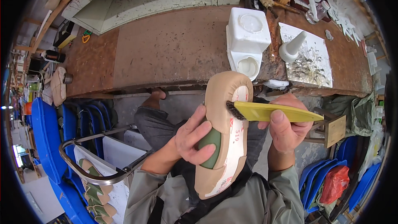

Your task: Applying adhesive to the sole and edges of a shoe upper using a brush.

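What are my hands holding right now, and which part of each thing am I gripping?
Your left hand holds the shoe by its side, around the green panel; your right hand grips the yellow-green brush by its handle.

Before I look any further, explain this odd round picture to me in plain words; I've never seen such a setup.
There is no robot here, just one person's two bare hands. A wide fisheye camera on the person's head looks down, so straight edges curve and picture left is the person's left. The left hand grips a tan shoe with a green side patch, its pale underside showing. The right hand holds a yellow-green-handled brush, dark bristles against the underside. On the brown bench beyond stand a boxy white container and, to its right, a white cone-nozzled bottle by a stained white sheet.
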Demonstrator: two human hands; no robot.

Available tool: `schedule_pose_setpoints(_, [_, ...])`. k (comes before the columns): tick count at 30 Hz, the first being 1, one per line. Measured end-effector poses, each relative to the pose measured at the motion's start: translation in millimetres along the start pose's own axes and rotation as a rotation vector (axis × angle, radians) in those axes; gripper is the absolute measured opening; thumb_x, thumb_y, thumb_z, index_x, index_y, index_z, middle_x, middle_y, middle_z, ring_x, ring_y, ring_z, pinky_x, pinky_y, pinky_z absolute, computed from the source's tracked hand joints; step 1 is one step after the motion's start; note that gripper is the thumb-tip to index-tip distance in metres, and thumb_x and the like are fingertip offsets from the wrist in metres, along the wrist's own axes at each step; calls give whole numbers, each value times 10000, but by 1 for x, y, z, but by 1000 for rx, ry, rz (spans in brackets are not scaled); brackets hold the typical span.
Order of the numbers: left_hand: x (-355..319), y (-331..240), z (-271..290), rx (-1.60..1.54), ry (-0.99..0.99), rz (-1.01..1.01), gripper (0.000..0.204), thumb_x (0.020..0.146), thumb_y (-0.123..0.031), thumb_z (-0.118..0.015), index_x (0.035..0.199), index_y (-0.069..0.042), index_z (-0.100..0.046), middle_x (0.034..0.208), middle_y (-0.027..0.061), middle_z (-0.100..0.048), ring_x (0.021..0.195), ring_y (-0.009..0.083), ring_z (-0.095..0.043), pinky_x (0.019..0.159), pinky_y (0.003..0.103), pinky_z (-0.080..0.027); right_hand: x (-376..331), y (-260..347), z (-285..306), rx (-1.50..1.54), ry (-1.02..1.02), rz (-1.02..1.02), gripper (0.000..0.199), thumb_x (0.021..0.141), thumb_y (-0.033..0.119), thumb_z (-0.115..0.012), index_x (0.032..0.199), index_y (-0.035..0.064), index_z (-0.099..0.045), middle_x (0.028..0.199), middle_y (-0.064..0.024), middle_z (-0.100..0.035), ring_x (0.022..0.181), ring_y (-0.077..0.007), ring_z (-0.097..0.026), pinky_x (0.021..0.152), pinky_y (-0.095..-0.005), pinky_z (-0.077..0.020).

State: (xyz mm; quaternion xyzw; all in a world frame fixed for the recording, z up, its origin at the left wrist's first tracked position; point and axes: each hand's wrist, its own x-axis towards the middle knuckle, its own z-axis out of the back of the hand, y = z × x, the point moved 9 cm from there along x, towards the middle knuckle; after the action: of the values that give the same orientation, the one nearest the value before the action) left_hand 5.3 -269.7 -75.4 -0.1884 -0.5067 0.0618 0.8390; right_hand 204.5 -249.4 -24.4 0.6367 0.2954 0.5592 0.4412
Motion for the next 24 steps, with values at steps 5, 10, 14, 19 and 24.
schedule_pose_setpoints(5, [6,-23,8,69,-67,-68,442,762,-41,-632,1151,-80,-427,1237,284,-415,1128,591,-419,951,594,-411,10,19,4,-36,-57,13,115,810,44,-626,895,-33,-629,623,-77,-626,560,-129,-555,565,-261,-436])
schedule_pose_setpoints(10, [16,-34,14,77,-6,-70,377,783,-58,-590,1132,-83,-449,1203,265,-432,1119,590,-429,933,620,-413,4,37,9,-104,-74,106,119,768,33,-662,859,-40,-641,638,-92,-634,585,-165,-578,558,-254,-446])
schedule_pose_setpoints(14, [15,-40,17,154,-70,-145,361,792,-74,-585,1128,-86,-453,1203,255,-436,1117,585,-434,927,626,-415,0,47,5,-160,-11,183,170,703,31,-716,849,-38,-667,688,-112,-652,634,-204,-612,597,-281,-488])
schedule_pose_setpoints(19, [19,-44,18,177,-65,-163,354,800,-77,-577,1131,-86,-451,1199,252,-446,1103,579,-451,913,619,-432,-9,53,-3,-69,99,202,174,830,186,-624,832,12,-622,605,-101,-595,542,-162,-542,573,-275,-424])
schedule_pose_setpoints(24, [19,-45,18,192,-115,-187,358,801,-77,-576,1135,-86,-449,1198,254,-449,1102,578,-453,913,613,-435,16,52,6,-78,48,179,125,777,90,-659,842,-16,-652,666,-82,-642,603,-161,-583,550,-285,-455])
